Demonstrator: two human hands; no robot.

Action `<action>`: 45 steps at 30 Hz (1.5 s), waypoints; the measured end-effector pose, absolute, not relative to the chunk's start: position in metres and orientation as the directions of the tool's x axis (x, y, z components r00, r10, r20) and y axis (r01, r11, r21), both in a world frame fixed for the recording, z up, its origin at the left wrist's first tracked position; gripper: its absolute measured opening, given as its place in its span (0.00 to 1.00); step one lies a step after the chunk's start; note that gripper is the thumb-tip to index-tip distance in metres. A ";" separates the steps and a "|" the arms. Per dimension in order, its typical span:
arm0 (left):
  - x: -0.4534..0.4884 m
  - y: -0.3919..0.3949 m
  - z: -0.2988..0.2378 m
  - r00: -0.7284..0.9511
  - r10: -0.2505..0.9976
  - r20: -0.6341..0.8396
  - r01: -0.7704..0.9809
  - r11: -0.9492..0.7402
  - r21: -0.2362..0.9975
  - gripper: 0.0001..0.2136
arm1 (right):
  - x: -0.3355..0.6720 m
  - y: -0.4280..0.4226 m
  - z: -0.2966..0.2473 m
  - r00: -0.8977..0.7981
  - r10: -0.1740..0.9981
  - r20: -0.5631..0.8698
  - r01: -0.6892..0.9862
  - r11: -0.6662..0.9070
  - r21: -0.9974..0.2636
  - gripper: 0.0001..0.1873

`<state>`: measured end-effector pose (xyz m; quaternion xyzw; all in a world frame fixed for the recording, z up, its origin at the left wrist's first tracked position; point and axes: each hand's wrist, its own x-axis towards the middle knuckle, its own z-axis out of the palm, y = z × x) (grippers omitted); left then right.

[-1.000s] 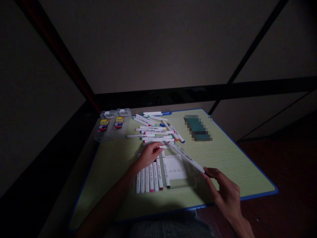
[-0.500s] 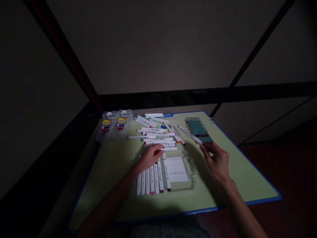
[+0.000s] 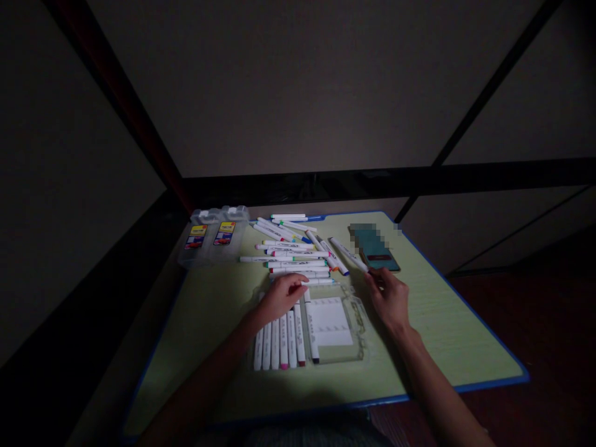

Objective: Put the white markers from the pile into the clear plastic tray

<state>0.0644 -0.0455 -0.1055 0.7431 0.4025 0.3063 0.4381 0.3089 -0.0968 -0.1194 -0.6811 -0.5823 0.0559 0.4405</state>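
Thumb and finger of my right hand [image 3: 388,298] are closed on the near end of a white marker [image 3: 348,253], which slants up and left over the table. Fingers bent together, my left hand [image 3: 283,297] is at the upper end of a dark-tipped white marker [image 3: 313,332] in a clear plastic case [image 3: 342,358]. Left of that marker, several white markers [image 3: 274,347] lie side by side in the case, their upper ends partly hidden by my left hand. A white printed card [image 3: 333,323] shows in the case's right part.
Loose white markers [image 3: 298,254] with coloured ends lie scattered beyond the case. A clear lid with two labels [image 3: 224,234] rests at the table's far left. A teal phone-like object [image 3: 379,251], partly pixelated, lies at the right. Blue edging [image 3: 475,383] borders the green table.
My right hand has moved left with the marker, away from the teal object. My left hand stays nearly where it was, by the upper end of the dark-tipped marker.
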 end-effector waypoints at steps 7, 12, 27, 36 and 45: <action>0.064 -0.045 -0.107 0.494 0.862 0.115 0.327 -0.307 0.894 0.09 | 0.303 -0.095 -0.122 0.253 0.892 0.373 0.772 0.046 -0.634 0.12; 0.064 -0.045 -0.109 0.491 0.866 0.100 0.336 -0.294 0.895 0.09 | 0.303 -0.092 -0.122 0.252 0.893 0.373 0.801 0.024 -0.598 0.12; 0.064 -0.044 -0.112 0.491 0.864 0.113 0.342 -0.310 0.887 0.09 | 0.305 -0.088 -0.126 0.221 0.886 0.408 0.820 0.057 -0.569 0.12; 0.066 -0.046 -0.103 0.469 0.881 0.055 0.299 -0.217 0.929 0.06 | 0.306 -0.087 -0.128 0.204 0.887 0.415 0.831 0.068 -0.552 0.12; 0.067 -0.043 -0.103 0.433 0.900 0.049 0.246 -0.170 0.954 0.05 | 0.306 -0.087 -0.126 0.176 0.887 0.428 0.847 0.084 -0.524 0.11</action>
